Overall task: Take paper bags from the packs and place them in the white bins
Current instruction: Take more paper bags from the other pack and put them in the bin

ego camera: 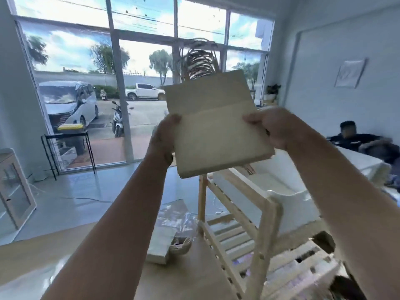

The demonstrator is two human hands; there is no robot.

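Observation:
I hold a thick stack of folded tan paper bags [216, 131] up at chest height, its twisted rope handles sticking out at the top. My left hand [164, 139] grips the stack's left edge and my right hand [275, 128] grips its right edge. Below and to the right, a white bin [287, 198] sits on the top level of a pale wooden shelf rack [236, 213]. Another pack of paper bags [160, 243] lies on the wooden table below, partly inside torn clear plastic wrap [175, 217].
The wooden table [65, 252] fills the lower left. A perforated white crate [303, 269] sits low on the rack at the right. A person reclines at the far right [357, 137]. Big glass windows, a black wire stand [69, 148] and a cabinet [13, 191] are at the left.

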